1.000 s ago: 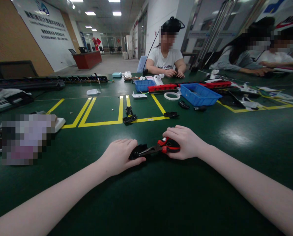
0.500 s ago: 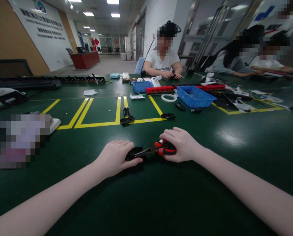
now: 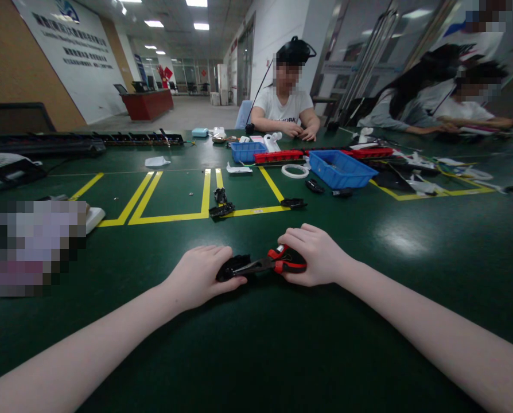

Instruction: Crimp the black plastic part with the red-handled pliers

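My left hand (image 3: pixel 205 275) grips a small black part (image 3: pixel 234 267) just above the green table (image 3: pixel 282 350), its fingers wrapped over the far side and the thumb along the near side. Closed round the red and black handles of the pliers (image 3: pixel 278 259) is my right hand (image 3: pixel 314 255). The long metal jaws point left and reach onto the black part; whether they pinch it is too small to tell. Beyond my hands, several black pieces (image 3: pixel 222 210) lie on and beside the yellow tape lines.
Two blue trays (image 3: pixel 342 179) and a white ring (image 3: pixel 295 171) stand farther back, near red strips (image 3: pixel 278 156). Across the table sits a person (image 3: pixel 284 109) in a white shirt. A pixelated object (image 3: pixel 37 246) lies at the left.
The pliers' handles look slightly wider apart. The black part is tilted a little differently in my left hand. Across the table, the person's hands have shifted slightly.
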A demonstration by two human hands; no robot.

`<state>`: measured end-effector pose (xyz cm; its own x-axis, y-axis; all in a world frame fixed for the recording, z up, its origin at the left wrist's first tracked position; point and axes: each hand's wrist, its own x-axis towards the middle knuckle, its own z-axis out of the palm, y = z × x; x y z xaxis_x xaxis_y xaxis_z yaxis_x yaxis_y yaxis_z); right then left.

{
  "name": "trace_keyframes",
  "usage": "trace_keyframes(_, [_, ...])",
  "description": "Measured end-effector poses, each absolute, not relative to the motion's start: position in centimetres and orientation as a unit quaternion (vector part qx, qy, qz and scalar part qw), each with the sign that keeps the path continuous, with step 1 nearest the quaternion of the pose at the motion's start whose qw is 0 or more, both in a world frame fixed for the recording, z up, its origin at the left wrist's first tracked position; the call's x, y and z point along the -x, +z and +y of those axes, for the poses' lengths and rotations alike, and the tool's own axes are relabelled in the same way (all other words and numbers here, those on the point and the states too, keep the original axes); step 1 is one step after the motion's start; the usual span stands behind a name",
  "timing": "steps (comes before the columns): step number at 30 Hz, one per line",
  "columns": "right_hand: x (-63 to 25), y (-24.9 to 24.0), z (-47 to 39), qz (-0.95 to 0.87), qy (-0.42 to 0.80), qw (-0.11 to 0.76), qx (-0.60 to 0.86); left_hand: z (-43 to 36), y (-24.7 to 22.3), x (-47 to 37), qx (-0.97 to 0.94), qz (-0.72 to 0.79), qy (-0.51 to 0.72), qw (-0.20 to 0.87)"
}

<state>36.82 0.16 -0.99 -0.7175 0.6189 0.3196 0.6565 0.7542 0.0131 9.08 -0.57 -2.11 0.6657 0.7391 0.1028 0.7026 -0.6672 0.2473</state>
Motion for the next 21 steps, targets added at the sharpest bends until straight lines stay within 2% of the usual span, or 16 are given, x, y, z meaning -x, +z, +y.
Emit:
trace_keyframes(10, [-37.21,-1.04,0.58,-0.918,-0.034,0.179,0.352,-0.49,-2.01,-8.99,-0.907,0.394,0.093,0.113])
trace_keyframes(21, [-37.12,-0.87,0.54,-0.919,0.006,0.163,0.358,-0.38,-1.95,-8.89,-0.914,0.372,0.096,0.126])
